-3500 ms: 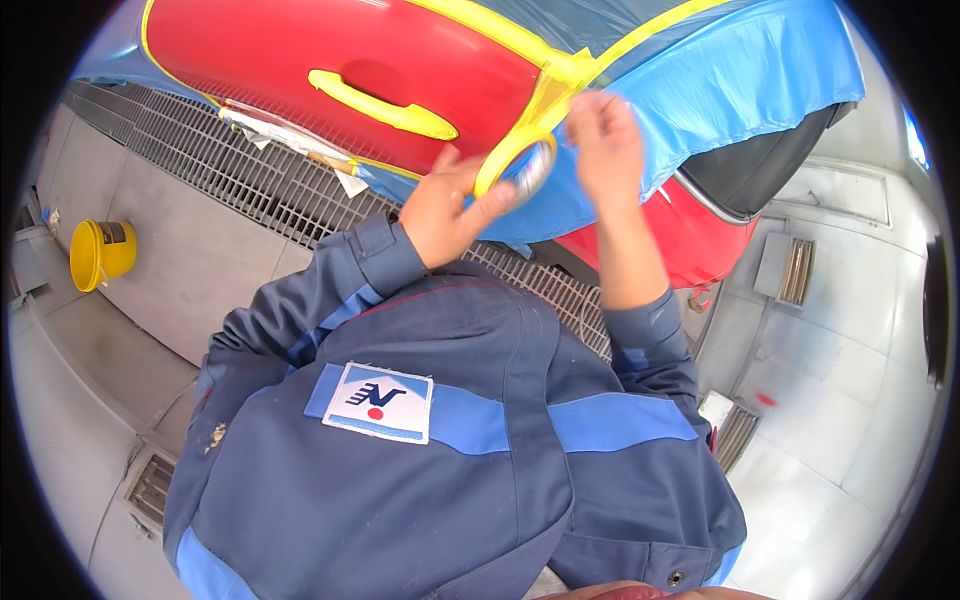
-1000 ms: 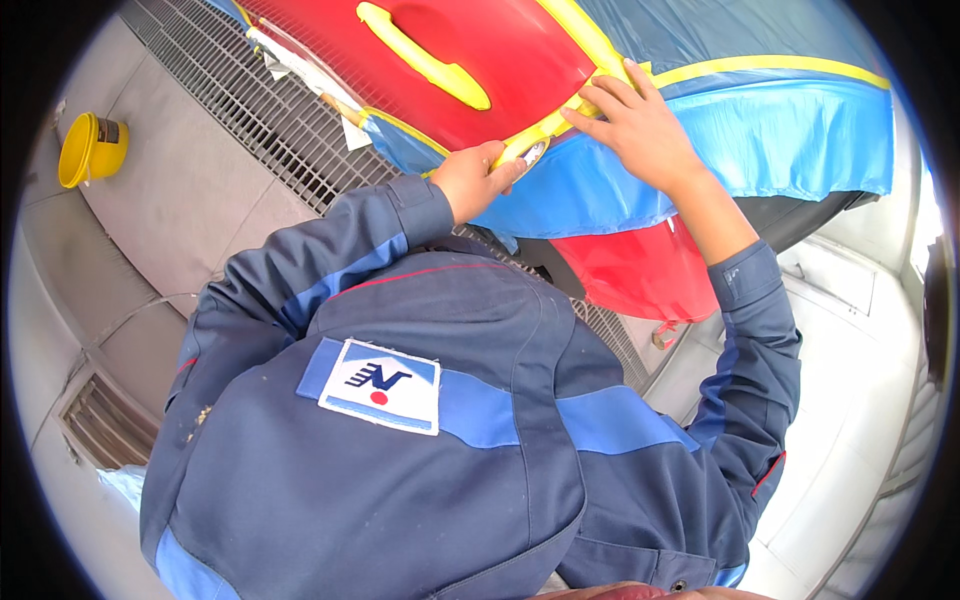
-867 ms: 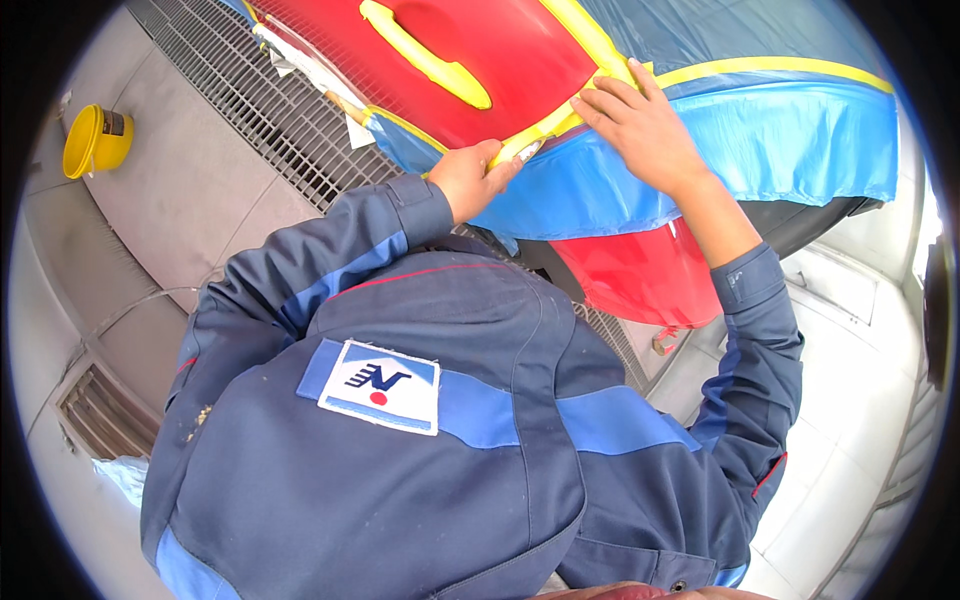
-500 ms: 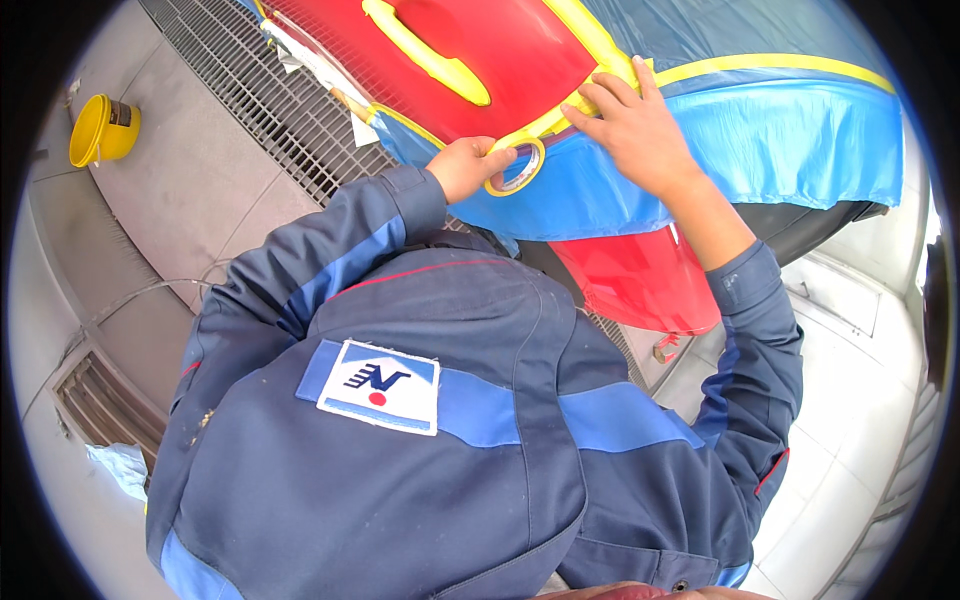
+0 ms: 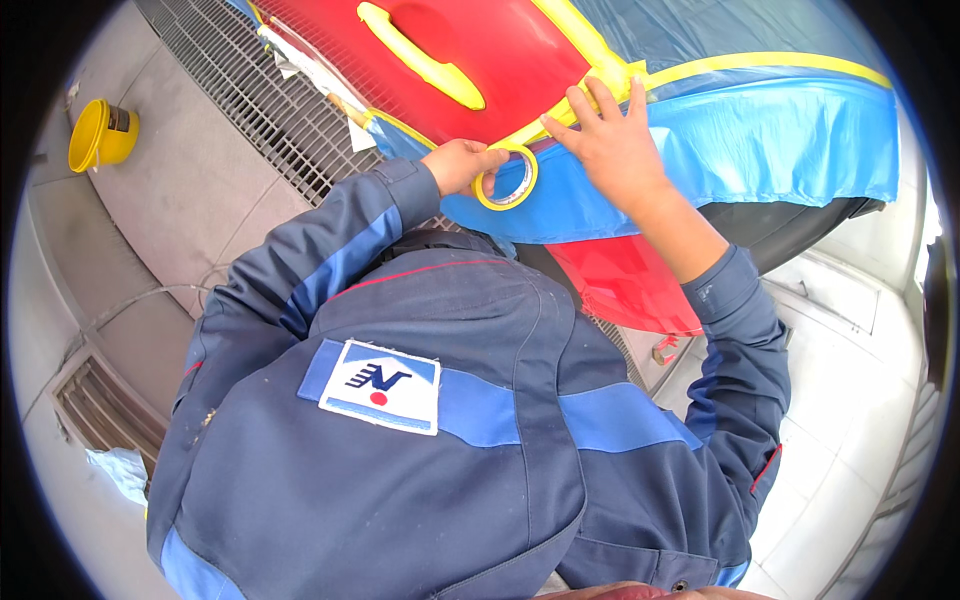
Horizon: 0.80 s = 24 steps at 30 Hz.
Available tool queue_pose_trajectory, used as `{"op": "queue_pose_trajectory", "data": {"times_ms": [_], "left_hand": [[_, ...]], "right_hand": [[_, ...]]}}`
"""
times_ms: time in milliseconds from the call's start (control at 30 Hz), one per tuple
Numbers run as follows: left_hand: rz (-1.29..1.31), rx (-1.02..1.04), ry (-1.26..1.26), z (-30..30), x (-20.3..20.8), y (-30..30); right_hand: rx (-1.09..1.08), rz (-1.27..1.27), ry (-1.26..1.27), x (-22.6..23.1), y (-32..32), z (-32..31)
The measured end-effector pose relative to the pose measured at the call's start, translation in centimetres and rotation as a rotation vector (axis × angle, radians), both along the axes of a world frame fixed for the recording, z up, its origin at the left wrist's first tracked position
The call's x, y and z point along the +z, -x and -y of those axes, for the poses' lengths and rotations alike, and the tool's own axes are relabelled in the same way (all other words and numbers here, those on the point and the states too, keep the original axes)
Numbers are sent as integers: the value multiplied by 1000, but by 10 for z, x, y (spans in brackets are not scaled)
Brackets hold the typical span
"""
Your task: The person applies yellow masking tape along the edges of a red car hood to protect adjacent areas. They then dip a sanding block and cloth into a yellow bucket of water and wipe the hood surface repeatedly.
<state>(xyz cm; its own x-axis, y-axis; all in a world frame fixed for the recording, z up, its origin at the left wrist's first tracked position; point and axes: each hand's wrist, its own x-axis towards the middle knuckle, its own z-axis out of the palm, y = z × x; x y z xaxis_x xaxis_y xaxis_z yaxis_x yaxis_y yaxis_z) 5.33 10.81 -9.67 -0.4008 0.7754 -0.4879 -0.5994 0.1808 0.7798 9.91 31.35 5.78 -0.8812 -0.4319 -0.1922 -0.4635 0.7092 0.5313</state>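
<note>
My left hand grips a roll of yellow masking tape by its near side, thumb and fingers closed on the ring. From the roll a yellow strip runs up along the lower edge of a red car panel. Over that strip is my right hand, fingers spread and fingertips at the tape, holding nothing. Blue masking film hangs below the edge, partly behind my right wrist. A door handle on the panel is wrapped in yellow tape.
A yellow bucket stands on the floor at the far left. Metal floor grating runs beside the car. Below the film show a lower red body part and a dark tyre. A thin hose lies at left.
My right hand has slid slightly left and down along the tape, its fingers more spread. The roll in my left hand has shifted a little down and turned more face-on.
</note>
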Motion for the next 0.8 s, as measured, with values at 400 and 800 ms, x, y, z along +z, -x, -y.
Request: {"op": "queue_pose_trajectory", "data": {"times_ms": [400, 800], "left_hand": [[-537, 69, 169, 3, 48, -8], [-1148, 210, 158, -6, 66, -21]], "right_hand": [[-85, -13, -56, -5, -9, 16], [-142, -23, -45, -3, -11, 21]]}}
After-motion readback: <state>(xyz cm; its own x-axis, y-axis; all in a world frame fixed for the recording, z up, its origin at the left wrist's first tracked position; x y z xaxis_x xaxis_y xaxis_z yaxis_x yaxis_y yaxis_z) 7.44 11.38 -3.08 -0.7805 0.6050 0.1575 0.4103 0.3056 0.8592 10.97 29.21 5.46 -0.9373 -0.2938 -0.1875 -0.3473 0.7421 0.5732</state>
